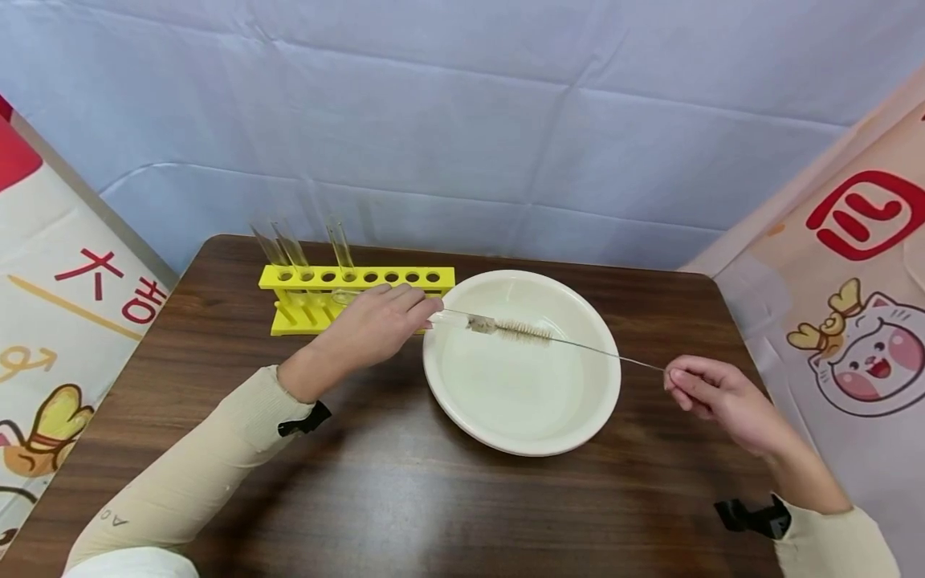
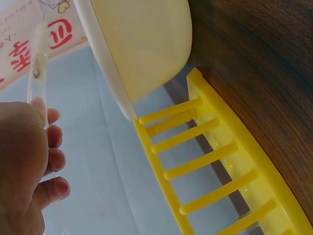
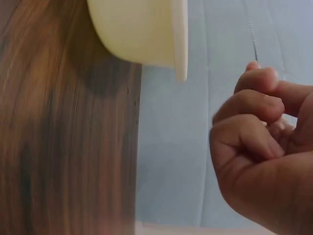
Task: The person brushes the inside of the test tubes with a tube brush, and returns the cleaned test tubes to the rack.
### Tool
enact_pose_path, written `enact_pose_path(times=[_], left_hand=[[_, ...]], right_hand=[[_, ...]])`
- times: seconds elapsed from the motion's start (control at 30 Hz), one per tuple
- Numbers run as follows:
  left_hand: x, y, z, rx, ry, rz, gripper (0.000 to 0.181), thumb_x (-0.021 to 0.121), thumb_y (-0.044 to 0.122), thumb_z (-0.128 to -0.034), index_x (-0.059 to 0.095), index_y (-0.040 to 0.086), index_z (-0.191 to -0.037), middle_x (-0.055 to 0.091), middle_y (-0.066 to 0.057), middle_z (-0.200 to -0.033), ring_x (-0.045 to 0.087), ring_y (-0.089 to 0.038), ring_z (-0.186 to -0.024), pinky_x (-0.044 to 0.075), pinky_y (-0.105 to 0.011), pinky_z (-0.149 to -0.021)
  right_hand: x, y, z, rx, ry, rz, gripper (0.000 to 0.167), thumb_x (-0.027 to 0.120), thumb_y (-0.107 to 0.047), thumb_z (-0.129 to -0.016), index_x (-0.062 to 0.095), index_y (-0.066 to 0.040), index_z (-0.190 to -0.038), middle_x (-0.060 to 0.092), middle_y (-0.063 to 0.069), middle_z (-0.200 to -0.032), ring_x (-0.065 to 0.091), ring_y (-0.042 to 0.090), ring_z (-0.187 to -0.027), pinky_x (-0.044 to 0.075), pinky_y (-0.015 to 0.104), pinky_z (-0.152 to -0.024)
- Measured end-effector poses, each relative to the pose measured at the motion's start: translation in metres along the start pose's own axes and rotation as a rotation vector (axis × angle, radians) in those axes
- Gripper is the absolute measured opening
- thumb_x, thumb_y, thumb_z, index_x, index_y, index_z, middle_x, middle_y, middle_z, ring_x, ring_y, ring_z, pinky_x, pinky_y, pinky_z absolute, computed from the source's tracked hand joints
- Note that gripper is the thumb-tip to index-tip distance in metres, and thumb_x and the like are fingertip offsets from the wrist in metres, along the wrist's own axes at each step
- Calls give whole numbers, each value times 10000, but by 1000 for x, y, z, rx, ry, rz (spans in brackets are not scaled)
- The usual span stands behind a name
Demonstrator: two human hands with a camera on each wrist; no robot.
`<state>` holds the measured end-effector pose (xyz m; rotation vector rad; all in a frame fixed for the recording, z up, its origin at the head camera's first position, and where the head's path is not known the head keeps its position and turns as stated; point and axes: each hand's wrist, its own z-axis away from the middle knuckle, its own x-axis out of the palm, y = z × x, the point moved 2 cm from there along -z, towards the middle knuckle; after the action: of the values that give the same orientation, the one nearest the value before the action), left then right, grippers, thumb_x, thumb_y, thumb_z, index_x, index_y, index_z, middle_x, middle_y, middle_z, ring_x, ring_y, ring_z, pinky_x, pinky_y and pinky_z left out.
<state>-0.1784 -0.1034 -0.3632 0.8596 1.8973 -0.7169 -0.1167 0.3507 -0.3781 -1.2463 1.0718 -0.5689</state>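
Observation:
My left hand (image 1: 379,321) grips a clear glass test tube (image 1: 451,319), held nearly level over the left rim of the white basin (image 1: 522,446). The tube's mouth points right, and its rounded end shows behind the hand. A test tube brush (image 1: 526,331) sits partly in the mouth, with some tan bristles inside the glass and the rest outside. At the right, my right hand (image 1: 726,405) pinches the far end of the brush's thin twisted wire (image 3: 253,39). In the right wrist view its fingers are curled. The left wrist view shows fingers around the tube (image 2: 38,81).
Behind my left hand stands a yellow test tube rack (image 1: 357,278) with three upright glass tubes (image 1: 340,245) toward its left side. The basin is beside the rack's right end. All stand on a dark wooden table (image 1: 433,514), with a pale cloth backdrop (image 1: 448,144) behind.

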Motion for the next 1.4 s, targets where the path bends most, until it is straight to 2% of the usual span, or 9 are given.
enact_pose_path(times=[0.07,0.17,0.4,0.5,0.63,0.73,1.03,1.13,1.4], left_hand=[[-1,1,-1,1,-8,-5,298,745,172,-948,650,64,-1210,675,-90,-1030,672,-245,-936,579,-371,-735],[-1,2,-2,2,-14,-9,293,741,168,-952,648,63,-1209,672,-90,-1024,673,-240,-938,579,-368,-728],[0,5,-5,18,-17,-15,290,734,173,-958,646,64,-1212,675,-90,-1024,678,-241,-957,586,-369,-777],[1,7,-6,17,-19,-24,289,729,177,-962,644,64,-1214,676,-90,-1025,678,-243,-960,583,-371,-786],[2,9,-8,18,-16,-32,288,727,171,-962,642,65,-1215,677,-88,-1031,676,-240,-966,581,-364,-783],[3,10,-9,27,-16,-21,280,714,175,-972,640,58,-1215,670,-91,-1029,677,-242,-962,581,-360,-772],[6,15,-12,48,-11,-5,235,667,184,-1003,629,57,-1198,646,-92,-1003,677,-249,-935,576,-353,-740],[6,17,-15,54,6,-5,236,685,180,-991,629,64,-1189,651,-87,-996,680,-244,-919,576,-346,-722],[8,28,-27,95,58,-18,211,688,195,-990,636,84,-1162,641,-56,-954,660,-209,-856,541,-296,-657]], right_hand=[[2,-3,1,-19,116,183,220,445,25,-1066,619,-37,-945,516,25,-706,386,190,-528,318,338,-430],[5,-5,0,-65,232,355,184,518,56,-1029,652,-34,-942,570,7,-717,482,109,-579,396,280,-483],[7,-9,-3,-271,416,693,241,680,163,-877,721,-71,-916,604,-38,-718,480,-13,-619,389,163,-545],[8,-10,-7,-356,462,778,280,718,210,-800,737,-43,-917,642,1,-727,498,-46,-667,416,149,-603],[9,-11,-12,-410,495,815,290,732,226,-760,742,-14,-922,668,36,-733,502,-63,-679,427,141,-613],[13,-12,-16,-408,496,832,275,738,216,-762,740,-6,-925,677,47,-742,510,-47,-680,430,141,-608],[31,-16,-29,-372,448,854,216,740,152,-804,742,-23,-930,671,2,-744,550,44,-633,434,148,-574],[39,-20,-34,-384,427,854,201,755,127,-810,751,-33,-932,657,-13,-739,537,61,-628,422,169,-584],[64,-30,-47,-451,359,846,192,768,107,-800,768,-22,-943,748,75,-898,658,136,-722,497,236,-620]])
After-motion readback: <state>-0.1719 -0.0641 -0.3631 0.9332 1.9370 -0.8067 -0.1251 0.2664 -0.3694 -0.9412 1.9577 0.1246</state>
